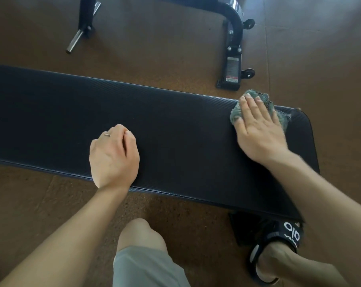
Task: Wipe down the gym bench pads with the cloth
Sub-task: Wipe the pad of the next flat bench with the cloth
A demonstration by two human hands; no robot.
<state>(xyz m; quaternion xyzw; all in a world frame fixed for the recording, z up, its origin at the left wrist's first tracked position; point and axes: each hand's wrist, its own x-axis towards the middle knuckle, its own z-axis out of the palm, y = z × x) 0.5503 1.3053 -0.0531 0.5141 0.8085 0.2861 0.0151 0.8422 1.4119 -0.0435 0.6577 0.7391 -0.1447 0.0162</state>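
Note:
A long black textured bench pad (175, 129) runs across the view from the left edge to a rounded end at the right. My right hand (258, 131) lies flat, fingers together, pressing a grey-green cloth (278, 112) onto the pad's far right corner; part of the cloth sticks out past my fingertips over the far edge. My left hand (114, 156), with a ring on one finger, rests on the pad's middle near the front edge, fingers curled under, holding nothing.
Brown speckled floor (165, 54) surrounds the bench. Beyond it stand a black machine frame with small wheels (232, 59) and a black post with a chrome peg (75, 40). My knee in grey shorts (142, 255) and a foot in a black sandal (278, 245) are close to the bench's front.

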